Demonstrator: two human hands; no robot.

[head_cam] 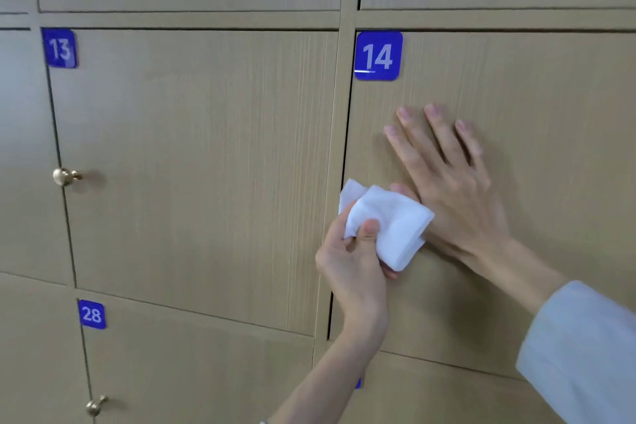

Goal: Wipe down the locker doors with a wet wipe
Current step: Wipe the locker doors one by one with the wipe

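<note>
Light wooden locker doors fill the head view. My left hand (pixel 354 251) grips a folded white wet wipe (pixel 389 220) at the left edge of the door marked 14 (pixel 516 200), thumb on top of the wipe. My right hand (pixel 447 175) lies flat on that same door, fingers straight and spread, pointing up and left; its thumb is partly hidden behind the wipe. The door's blue number plate (pixel 378 56) sits above both hands.
Door 13 (pixel 199 165) is to the left, with a brass knob (pixel 65 176) near its left edge. Below it is door 28 (pixel 206 372) with its own knob (pixel 95 405). Upper doors run along the top. A light sleeve (pixel 581 351) covers my right forearm.
</note>
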